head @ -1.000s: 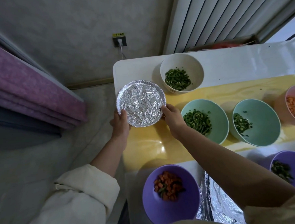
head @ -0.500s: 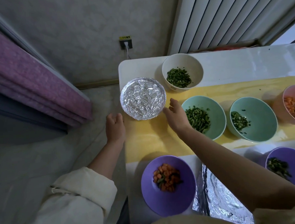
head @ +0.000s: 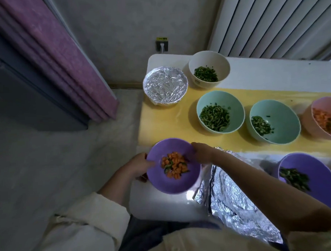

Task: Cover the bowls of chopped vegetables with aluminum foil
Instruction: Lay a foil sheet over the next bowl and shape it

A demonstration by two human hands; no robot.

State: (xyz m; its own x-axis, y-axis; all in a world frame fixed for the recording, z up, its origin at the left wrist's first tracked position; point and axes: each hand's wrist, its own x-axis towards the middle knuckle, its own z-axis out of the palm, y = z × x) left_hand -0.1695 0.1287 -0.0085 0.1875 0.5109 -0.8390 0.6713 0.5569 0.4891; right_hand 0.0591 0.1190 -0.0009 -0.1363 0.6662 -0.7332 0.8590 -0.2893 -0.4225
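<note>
Foil-covered bowl upper centre: one done. Six remain uncovered. Left hand and right hand grip purple carrot bowl lower centre, beside foil sheet; likely next.

Foil-covered bowl; purple carrot bowl uncovered

Dim, soft daylight from the right, glare on crumpled foil sheet, wide-angle edge warp.

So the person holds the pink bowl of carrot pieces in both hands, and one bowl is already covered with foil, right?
Not pink: the head view shows the left hand and right hand holding the purple bowl of carrot pieces, and a foil-covered bowl stands at the far corner.
</note>
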